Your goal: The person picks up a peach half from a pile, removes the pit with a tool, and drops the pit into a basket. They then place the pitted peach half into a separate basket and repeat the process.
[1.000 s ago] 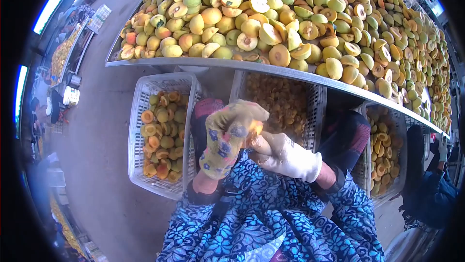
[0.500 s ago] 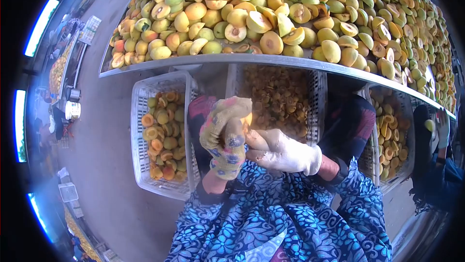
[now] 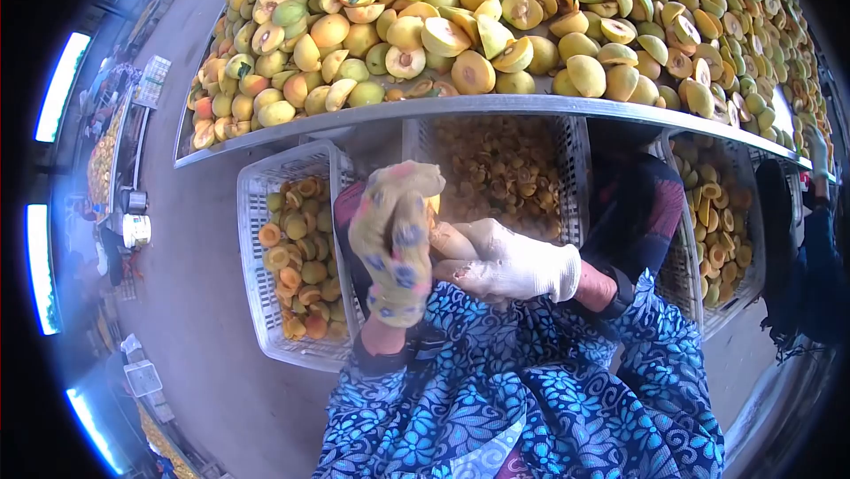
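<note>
In the middle of the view my left hand (image 3: pixel 397 244), in a cream glove with a flower print, is curled round a yellow peach half (image 3: pixel 433 203). Only a small edge of that fruit shows between the fingers. My right hand (image 3: pixel 509 262), in a white knitted glove with stained fingertips, is closed and pressed up against the fruit from the right. A tan, finger-like tip sticks out of it toward the peach. Whatever lies inside the right fist is hidden. Both hands are above my lap, before the crate of pits and scraps (image 3: pixel 505 173).
A metal-edged table (image 3: pixel 496 105) heaped with halved peaches (image 3: pixel 474 73) spans the top. Below it stand a left crate (image 3: pixel 257 284) and a right crate (image 3: pixel 708 315), both holding peach halves. At far right is a co-worker's dark sleeve (image 3: pixel 819 249). A white bucket (image 3: pixel 136 230) stands at left.
My view has shifted slightly, so the table and its fruit sit a little further left. My left hand has turned more upright round the peach half; the right stays against it.
</note>
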Demonstrator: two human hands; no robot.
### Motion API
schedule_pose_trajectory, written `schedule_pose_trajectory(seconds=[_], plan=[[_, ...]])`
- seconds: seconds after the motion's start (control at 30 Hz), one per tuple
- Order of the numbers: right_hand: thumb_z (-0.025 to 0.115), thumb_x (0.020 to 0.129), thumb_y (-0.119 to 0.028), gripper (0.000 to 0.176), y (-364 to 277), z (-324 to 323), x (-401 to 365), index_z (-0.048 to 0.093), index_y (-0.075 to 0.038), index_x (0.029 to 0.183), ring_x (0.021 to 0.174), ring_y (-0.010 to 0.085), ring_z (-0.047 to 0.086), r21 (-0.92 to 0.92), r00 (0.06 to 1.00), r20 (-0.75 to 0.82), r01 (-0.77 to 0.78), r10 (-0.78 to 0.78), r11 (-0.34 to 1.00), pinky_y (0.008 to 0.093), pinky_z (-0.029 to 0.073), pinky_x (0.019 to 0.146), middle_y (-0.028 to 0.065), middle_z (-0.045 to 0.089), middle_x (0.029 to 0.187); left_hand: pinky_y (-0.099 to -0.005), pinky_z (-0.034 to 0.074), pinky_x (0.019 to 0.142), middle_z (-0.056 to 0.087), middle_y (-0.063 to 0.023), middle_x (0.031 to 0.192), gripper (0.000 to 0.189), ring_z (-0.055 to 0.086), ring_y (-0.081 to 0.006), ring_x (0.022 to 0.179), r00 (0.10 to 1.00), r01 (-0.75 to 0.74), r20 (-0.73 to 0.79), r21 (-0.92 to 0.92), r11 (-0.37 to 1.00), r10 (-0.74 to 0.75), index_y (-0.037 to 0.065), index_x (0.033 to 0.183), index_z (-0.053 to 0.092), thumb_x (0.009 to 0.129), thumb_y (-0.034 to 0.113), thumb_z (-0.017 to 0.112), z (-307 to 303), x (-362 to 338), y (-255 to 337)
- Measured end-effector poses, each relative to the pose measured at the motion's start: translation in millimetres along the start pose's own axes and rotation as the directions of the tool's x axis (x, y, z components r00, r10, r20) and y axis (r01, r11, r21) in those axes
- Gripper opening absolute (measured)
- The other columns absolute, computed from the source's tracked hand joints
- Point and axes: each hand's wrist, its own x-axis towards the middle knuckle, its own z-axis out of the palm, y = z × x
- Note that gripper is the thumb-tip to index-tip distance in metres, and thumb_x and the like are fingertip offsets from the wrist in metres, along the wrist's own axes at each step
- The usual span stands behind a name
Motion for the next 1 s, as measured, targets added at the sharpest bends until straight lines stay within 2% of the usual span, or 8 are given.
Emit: schedule_pose_trajectory(seconds=[0.07, 0.13, 0.27, 0.4, 0.5, 0.67, 0.87, 1.0], plan=[[0.056, 0.097, -0.036, 0.037, 5.4, -2.2, 0.7, 0.055, -0.003, 0.114, 0.047, 0.0071, 0.050, 0.010, 0.999, 0.014, -0.038, 0.038, 0.999, 0.0221, 0.043, 0.041, -0.0012, 0.051, 0.062, -0.0251, 0.047, 0.069, 0.067, -0.0075, 0.085, 0.029, 0.061, -0.0142, 0.077, 0.935, 0.307, 0.240, -0.181, 0.934, -0.260, 0.000, 0.093, 0.069, 0.096, 0.024, 0.054, -11.9, 6.2, -6.7], [0.058, 0.097, -0.036, 0.035, 10.7, -1.9, 1.5, 0.057, -0.004, 0.110, 0.045, 0.0070, 0.050, -0.025, 0.993, 0.037, -0.113, 0.114, 0.993, 0.0227, 0.042, 0.040, -0.0022, 0.051, 0.062, -0.0183, 0.042, 0.059, 0.064, 0.0009, 0.077, 0.033, 0.055, -0.0038, 0.068, 0.620, 0.744, 0.676, -0.344, 0.573, -0.398, 0.002, 0.093, 0.070, 0.097, 0.033, 0.060, -28.0, 16.6, -24.5], [0.059, 0.096, -0.038, 0.031, 15.4, -8.1, 4.1, 0.058, -0.007, 0.098, 0.045, 0.0055, 0.049, 0.072, 0.988, 0.044, -0.148, 0.145, 0.986, 0.0216, 0.041, 0.039, -0.0036, 0.049, 0.061, -0.0211, 0.048, 0.068, 0.067, -0.0044, 0.092, 0.049, 0.060, -0.0090, 0.080, 0.524, 0.757, 0.708, -0.132, 0.640, -0.473, -0.002, 0.104, 0.068, 0.095, 0.046, 0.059, -27.6, 23.5, -35.2], [0.058, 0.097, -0.040, 0.033, 13.5, -14.9, 1.9, 0.059, -0.007, 0.098, 0.044, 0.0043, 0.047, 0.129, 0.994, 0.058, -0.100, 0.093, 0.987, 0.0206, 0.040, 0.039, -0.0044, 0.048, 0.061, -0.0342, 0.049, 0.097, 0.059, -0.0147, 0.127, 0.085, 0.058, -0.0219, 0.114, 0.676, 0.737, 0.617, -0.583, 0.342, -0.404, -0.006, 0.132, 0.051, 0.089, 0.067, 0.055, -22.9, 12.0, -31.0], [0.058, 0.097, -0.039, 0.032, 8.9, -15.2, 4.5, 0.060, -0.008, 0.104, 0.044, 0.0048, 0.047, 0.053, 0.974, 0.125, -0.196, 0.188, 0.979, 0.0204, 0.039, 0.039, -0.0043, 0.048, 0.060, -0.0341, 0.051, 0.093, 0.063, -0.0148, 0.121, 0.089, 0.062, -0.0221, 0.108, 0.782, 0.598, 0.352, -0.655, 0.462, -0.514, -0.007, 0.128, 0.054, 0.086, 0.072, 0.052, -15.0, -6.8, -4.4], [0.056, 0.098, -0.039, 0.034, -1.7, -7.9, 2.5, 0.059, -0.009, 0.113, 0.044, 0.0069, 0.051, -0.194, 0.976, 0.105, -0.166, 0.189, 0.967, 0.0228, 0.043, 0.040, -0.0028, 0.050, 0.061, -0.0240, 0.051, 0.068, 0.070, -0.0088, 0.090, 0.027, 0.065, -0.0131, 0.078, 0.734, 0.676, 0.365, -0.468, 0.569, -0.572, -0.001, 0.099, 0.070, 0.095, 0.024, 0.063, -22.8, -11.5, 1.2], [0.057, 0.098, -0.038, 0.036, 27.7, -3.2, 0.5, 0.057, -0.003, 0.109, 0.043, 0.0089, 0.053, 0.180, 0.970, 0.209, -0.159, 0.121, 0.971, 0.0235, 0.045, 0.041, 0.0016, 0.053, 0.063, -0.0233, 0.050, 0.066, 0.069, -0.0068, 0.090, 0.020, 0.063, -0.0112, 0.074, 0.763, 0.647, 0.387, -0.453, 0.613, -0.519, -0.002, 0.095, 0.070, 0.095, 0.017, 0.062, -20.7, -10.2, -3.6], [0.058, 0.097, -0.036, 0.035, 16.0, -4.3, 7.7, 0.057, -0.003, 0.110, 0.045, 0.0083, 0.052, -0.070, 0.986, 0.107, -0.120, 0.127, 0.990, 0.0237, 0.045, 0.042, 0.0031, 0.055, 0.066, -0.0234, 0.050, 0.066, 0.069, -0.0067, 0.090, 0.020, 0.063, -0.0105, 0.074, 0.835, 0.550, 0.272, -0.420, 0.722, -0.478, -0.002, 0.094, 0.070, 0.095, 0.017, 0.062, -14.6, -13.6, -5.0]])
